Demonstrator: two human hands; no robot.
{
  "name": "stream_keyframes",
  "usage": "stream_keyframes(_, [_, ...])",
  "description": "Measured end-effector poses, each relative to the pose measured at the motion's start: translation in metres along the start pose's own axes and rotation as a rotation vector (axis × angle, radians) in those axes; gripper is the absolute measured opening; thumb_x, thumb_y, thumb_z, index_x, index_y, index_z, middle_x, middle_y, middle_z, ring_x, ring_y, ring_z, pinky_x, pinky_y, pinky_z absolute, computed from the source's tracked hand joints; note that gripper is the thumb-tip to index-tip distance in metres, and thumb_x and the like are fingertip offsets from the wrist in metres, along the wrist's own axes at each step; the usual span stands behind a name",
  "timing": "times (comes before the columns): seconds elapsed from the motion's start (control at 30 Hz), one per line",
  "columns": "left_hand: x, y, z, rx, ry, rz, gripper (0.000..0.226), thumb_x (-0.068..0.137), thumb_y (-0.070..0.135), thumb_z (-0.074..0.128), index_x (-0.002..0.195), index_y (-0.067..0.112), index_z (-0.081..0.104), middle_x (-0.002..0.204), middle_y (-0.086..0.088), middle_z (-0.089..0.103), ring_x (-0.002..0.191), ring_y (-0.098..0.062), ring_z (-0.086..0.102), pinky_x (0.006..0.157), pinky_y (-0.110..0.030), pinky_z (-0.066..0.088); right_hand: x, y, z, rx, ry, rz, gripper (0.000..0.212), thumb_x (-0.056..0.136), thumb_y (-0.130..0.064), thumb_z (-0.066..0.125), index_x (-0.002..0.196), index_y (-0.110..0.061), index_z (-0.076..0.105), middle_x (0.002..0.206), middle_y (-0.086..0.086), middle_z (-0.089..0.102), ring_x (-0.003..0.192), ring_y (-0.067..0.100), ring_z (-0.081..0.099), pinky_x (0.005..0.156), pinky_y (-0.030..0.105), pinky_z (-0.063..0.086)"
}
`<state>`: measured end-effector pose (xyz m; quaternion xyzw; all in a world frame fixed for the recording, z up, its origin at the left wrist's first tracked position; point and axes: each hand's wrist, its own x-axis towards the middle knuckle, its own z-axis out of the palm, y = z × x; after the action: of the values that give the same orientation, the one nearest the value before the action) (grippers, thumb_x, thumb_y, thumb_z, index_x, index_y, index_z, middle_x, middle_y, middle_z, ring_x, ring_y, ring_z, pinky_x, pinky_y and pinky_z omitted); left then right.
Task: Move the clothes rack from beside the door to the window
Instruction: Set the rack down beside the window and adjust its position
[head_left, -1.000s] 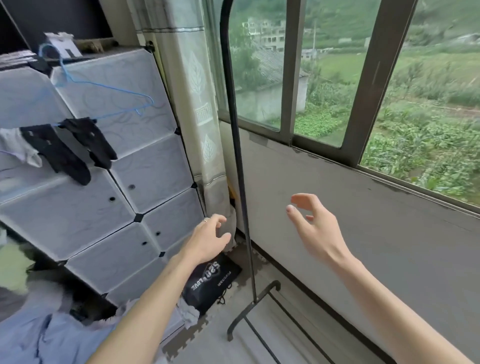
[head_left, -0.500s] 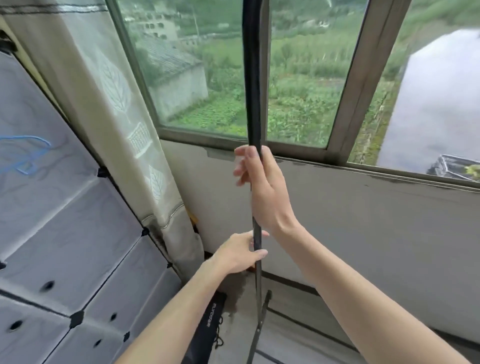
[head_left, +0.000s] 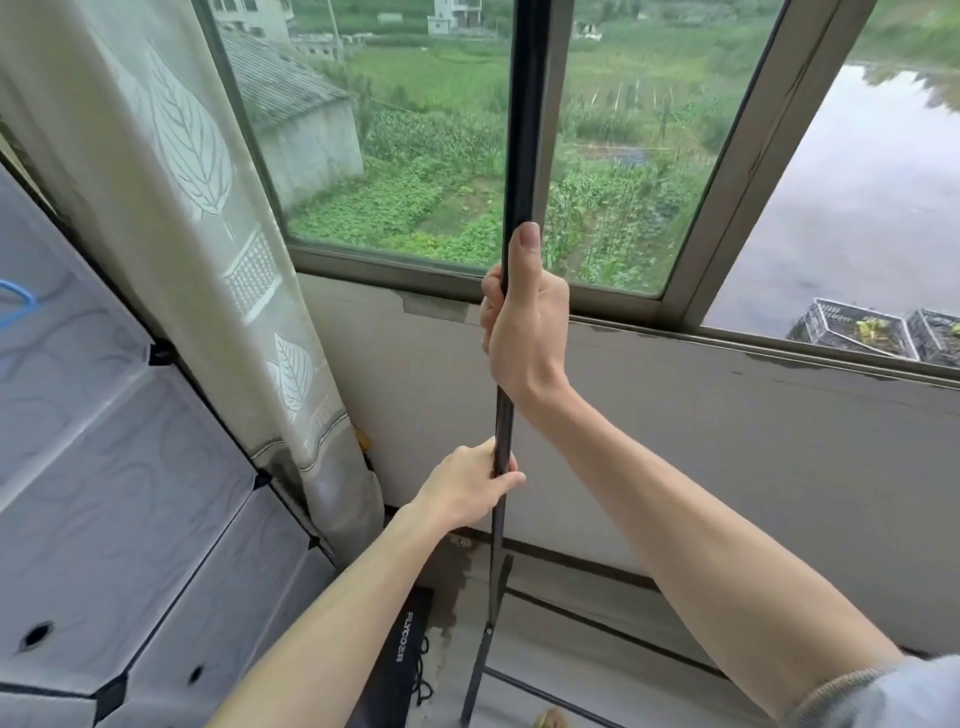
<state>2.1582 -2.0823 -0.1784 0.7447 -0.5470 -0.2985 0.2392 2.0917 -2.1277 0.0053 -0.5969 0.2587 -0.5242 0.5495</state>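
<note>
**K:** Rack (head_left: 521, 130) status: upright pole right in front of the window (head_left: 415, 156), foot (head_left: 483, 660) on the floor by the wall (head_left: 727, 441). Looks like it's basically at its spot, so only final placement is left, I'd say.

**M:** Hands?

**K:** Both wrapped around the pole. Right hand (head_left: 524, 332) up high at sill level, thumb pointing up along the tube. Left hand (head_left: 467, 491) lower, fingers curled round it. Nothing else held.

**M:** Risks, biggest first?

**K:** 1) Glass. The pole stands close to the pane; if the top tips forward on a lift or shove, it could hit the window. The top is out of view, so clearance can't be judged.
2) Cabinet (head_left: 130, 467) and curtain (head_left: 171, 208) on the left. Swing the rack that way and it snags fabric or knocks a panel.
3) Black box (head_left: 400, 660) with a cord, on the floor just beside the foot. Drag the foot left and it catches.
4) Single-pole grip: both hands on one upright, the far end is unseen. It could twist or rack out of square if pushed hard.

**M:** Change vs. earlier frames?

**K:** One second ago both hands were open and off the pole, reaching. Half a second ago they had closed on it. Now: same grip, same order of hands, and the view has come slightly closer to the window. The socks and hanger on the cabinet have dropped out of view, apart from a blue sliver at the left edge.
</note>
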Motion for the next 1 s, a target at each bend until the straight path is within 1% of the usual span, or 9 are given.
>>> stream_keyframes(0.07, [0.004,-0.005,-0.007,0.001,0.017,-0.009,0.015,0.086,0.051,0.061,0.083,0.037,0.057,0.082,0.008,0.070,0.079,-0.014,0.067,0.081,-0.042,0.056,0.008,0.004,0.008,-0.003,-0.014,-0.004,0.063,0.086,-0.068,0.035,0.059,-0.015,0.017,0.048,-0.001,0.023,0.047,0.017,0.019,0.046,0.041,0.015])
stream_keyframes(0.23, [0.015,-0.015,-0.021,-0.003,0.058,-0.038,0.014,0.088,0.051,0.061,0.084,0.039,0.056,0.084,0.009,0.069,0.079,-0.013,0.067,0.082,-0.042,0.058,0.027,0.014,0.025,-0.005,-0.058,0.003,0.063,0.087,-0.070,0.034,0.062,-0.014,0.016,0.047,-0.003,0.021,0.045,0.016,0.018,0.044,0.035,0.014])
stream_keyframes(0.37, [0.025,-0.024,-0.033,-0.018,0.094,-0.068,0.014,0.088,0.051,0.061,0.081,0.039,0.055,0.084,0.010,0.070,0.080,-0.013,0.067,0.082,-0.042,0.058,0.041,0.023,0.039,-0.021,-0.080,-0.007,0.061,0.089,-0.069,0.032,0.055,-0.020,0.017,0.045,-0.004,0.021,0.045,0.016,0.018,0.045,0.041,0.015])
stream_keyframes(0.47, [0.030,-0.030,-0.044,-0.019,0.094,-0.083,0.013,0.086,0.050,0.062,0.080,0.041,0.056,0.086,0.010,0.069,0.083,-0.013,0.067,0.083,-0.042,0.057,0.049,0.029,0.050,-0.025,-0.092,-0.012,0.059,0.091,-0.068,0.032,0.051,-0.026,0.018,0.044,-0.008,0.021,0.045,0.017,0.018,0.046,0.037,0.016])
stream_keyframes(0.53, [0.033,-0.035,-0.052,-0.024,0.093,-0.102,0.011,0.086,0.047,0.064,0.081,0.039,0.058,0.088,0.010,0.070,0.085,-0.014,0.067,0.085,-0.043,0.056,0.054,0.033,0.059,-0.031,-0.100,-0.013,0.060,0.092,-0.068,0.032,0.050,-0.027,0.019,0.044,-0.011,0.022,0.045,0.018,0.019,0.046,0.038,0.017])
stream_keyframes(0.63, [0.036,-0.041,-0.065,-0.026,0.097,-0.134,0.008,0.085,0.043,0.066,0.083,0.036,0.063,0.090,0.007,0.071,0.088,-0.015,0.067,0.088,-0.043,0.055,0.059,0.037,0.073,-0.050,-0.104,-0.010,0.058,0.092,-0.068,0.031,0.053,-0.027,0.019,0.045,-0.010,0.023,0.048,0.019,0.022,0.048,0.044,0.022])
stream_keyframes(0.73, [0.038,-0.044,-0.073,-0.024,0.101,-0.160,0.008,0.085,0.043,0.067,0.085,0.035,0.065,0.091,0.007,0.071,0.090,-0.016,0.067,0.089,-0.043,0.055,0.065,0.041,0.082,-0.075,-0.107,-0.025,0.060,0.092,-0.069,0.030,0.054,-0.024,0.020,0.046,-0.008,0.024,0.050,0.020,0.025,0.048,0.048,0.025])
stream_keyframes(0.9, [0.036,-0.039,-0.067,-0.045,0.121,-0.148,0.008,0.086,0.042,0.065,0.084,0.036,0.061,0.089,0.008,0.069,0.087,-0.015,0.066,0.085,-0.042,0.056,0.066,0.042,0.075,-0.045,-0.113,-0.021,0.062,0.092,-0.069,0.032,0.060,-0.017,0.018,0.047,-0.007,0.025,0.052,0.022,0.025,0.048,0.045,0.023])
stream_keyframes(1.0, [0.034,-0.039,-0.064,-0.048,0.127,-0.147,0.008,0.088,0.040,0.065,0.084,0.035,0.061,0.090,0.009,0.069,0.087,-0.014,0.066,0.085,-0.042,0.056,0.063,0.041,0.067,-0.071,-0.171,-0.022,0.060,0.093,-0.068,0.029,0.053,-0.023,0.025,0.046,-0.010,0.030,0.048,0.018,0.029,0.051,0.040,0.024])
